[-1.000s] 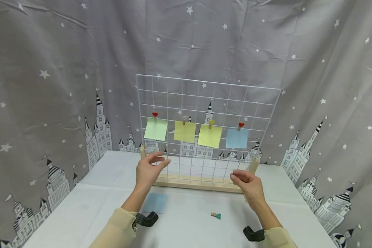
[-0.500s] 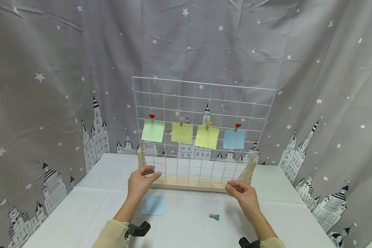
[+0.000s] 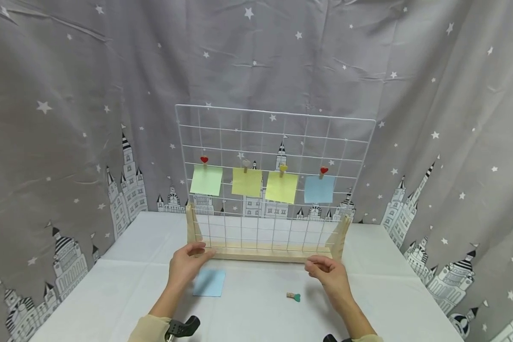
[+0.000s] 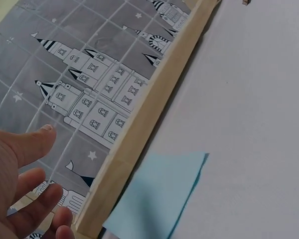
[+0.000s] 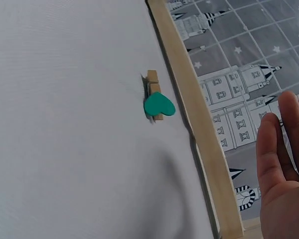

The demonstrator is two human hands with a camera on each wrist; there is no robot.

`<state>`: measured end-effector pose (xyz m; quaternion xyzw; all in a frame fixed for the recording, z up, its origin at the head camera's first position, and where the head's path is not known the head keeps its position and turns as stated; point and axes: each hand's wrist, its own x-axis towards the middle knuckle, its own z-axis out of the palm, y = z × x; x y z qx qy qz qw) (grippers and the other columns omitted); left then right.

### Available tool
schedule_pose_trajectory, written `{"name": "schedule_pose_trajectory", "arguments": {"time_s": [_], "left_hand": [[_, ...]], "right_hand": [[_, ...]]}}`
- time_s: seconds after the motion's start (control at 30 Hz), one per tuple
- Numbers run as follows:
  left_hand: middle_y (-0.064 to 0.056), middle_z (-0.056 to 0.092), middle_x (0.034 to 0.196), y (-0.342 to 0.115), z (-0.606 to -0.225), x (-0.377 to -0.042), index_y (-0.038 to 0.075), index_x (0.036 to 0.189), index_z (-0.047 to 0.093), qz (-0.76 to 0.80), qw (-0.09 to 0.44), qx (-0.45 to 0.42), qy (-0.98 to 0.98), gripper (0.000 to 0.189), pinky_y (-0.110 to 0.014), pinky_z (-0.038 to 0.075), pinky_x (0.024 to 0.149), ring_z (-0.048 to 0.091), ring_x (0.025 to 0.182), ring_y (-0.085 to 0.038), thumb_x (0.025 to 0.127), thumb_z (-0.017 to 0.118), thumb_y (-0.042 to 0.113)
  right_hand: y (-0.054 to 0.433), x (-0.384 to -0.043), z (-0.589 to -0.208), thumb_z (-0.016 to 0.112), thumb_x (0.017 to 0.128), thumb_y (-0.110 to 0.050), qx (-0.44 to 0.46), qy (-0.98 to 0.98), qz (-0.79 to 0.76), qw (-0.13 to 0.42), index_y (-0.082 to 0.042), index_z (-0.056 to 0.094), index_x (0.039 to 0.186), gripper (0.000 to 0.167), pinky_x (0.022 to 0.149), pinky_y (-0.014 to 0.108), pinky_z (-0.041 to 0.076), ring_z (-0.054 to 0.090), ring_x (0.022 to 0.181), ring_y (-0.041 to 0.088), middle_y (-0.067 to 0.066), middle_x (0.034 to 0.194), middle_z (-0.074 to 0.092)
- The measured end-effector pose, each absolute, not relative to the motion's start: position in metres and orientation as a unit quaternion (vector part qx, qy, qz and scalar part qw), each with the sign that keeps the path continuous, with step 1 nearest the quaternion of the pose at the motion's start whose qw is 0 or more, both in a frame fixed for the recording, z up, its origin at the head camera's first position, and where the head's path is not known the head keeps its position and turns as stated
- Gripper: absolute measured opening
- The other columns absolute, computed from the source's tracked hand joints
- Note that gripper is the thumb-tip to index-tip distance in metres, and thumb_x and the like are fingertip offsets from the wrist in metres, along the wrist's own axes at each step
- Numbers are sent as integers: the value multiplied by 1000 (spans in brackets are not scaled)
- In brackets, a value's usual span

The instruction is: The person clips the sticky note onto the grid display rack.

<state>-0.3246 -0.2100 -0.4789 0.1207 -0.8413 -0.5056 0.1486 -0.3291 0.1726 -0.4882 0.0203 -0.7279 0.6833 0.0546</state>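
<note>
My left hand (image 3: 185, 265), fingers loosely bent and holding nothing, hovers just behind a blue sticky note (image 3: 209, 283) on the table. In the left wrist view the thumb and fingers of the left hand (image 4: 20, 186) are spread apart, with the blue note (image 4: 159, 191) to their right. My right hand (image 3: 330, 276) is also free, in front of the rack's wooden base, to the right of a small wooden clothespin (image 3: 293, 297) with a green heart. The right wrist view shows that clothespin (image 5: 160, 104) lying apart from the right hand (image 5: 284, 174).
A white wire grid (image 3: 275, 113) stands in a wooden base (image 3: 262, 255). Clipped along it are a green note (image 3: 207, 181), two yellow notes (image 3: 246, 183) and a blue note (image 3: 319, 190). Behind hangs a grey curtain (image 3: 256, 52) printed with stars and castles.
Both hands have drawn down and back from the grid towards the table, empty. The whole scene has shifted slightly left in the head view. The notes and green-heart clothespin look unmoved.
</note>
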Motion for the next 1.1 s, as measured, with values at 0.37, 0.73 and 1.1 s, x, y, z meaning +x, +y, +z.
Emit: {"name": "schedule_pose_trajectory", "arguments": {"time_s": [0.37,0.73,1.1], "left_hand": [[-22,71,123,-217,-504,-323,1,121,71,-482,140,128,-855,42,-57,48,98,62,118,-42,89,79,28],[-23,71,121,-217,-514,-328,0,119,71,-477,130,138,-858,38,-56,48,96,64,115,-42,89,77,22],[-21,75,108,-215,-521,-327,-2,113,72,-430,147,136,-881,34,-56,50,91,69,102,-38,87,77,21]], "right_hand": [[167,-319,-512,86,84,-13,28,-741,670,33,5,71,115,39,73,23,55,69,84,12,3,92,75],[172,-322,-526,85,83,-6,32,-739,673,23,8,71,115,37,72,22,57,71,82,12,6,91,77],[178,-325,-537,87,82,-14,134,-790,599,12,3,73,113,38,81,21,55,70,88,10,17,103,76]]}}
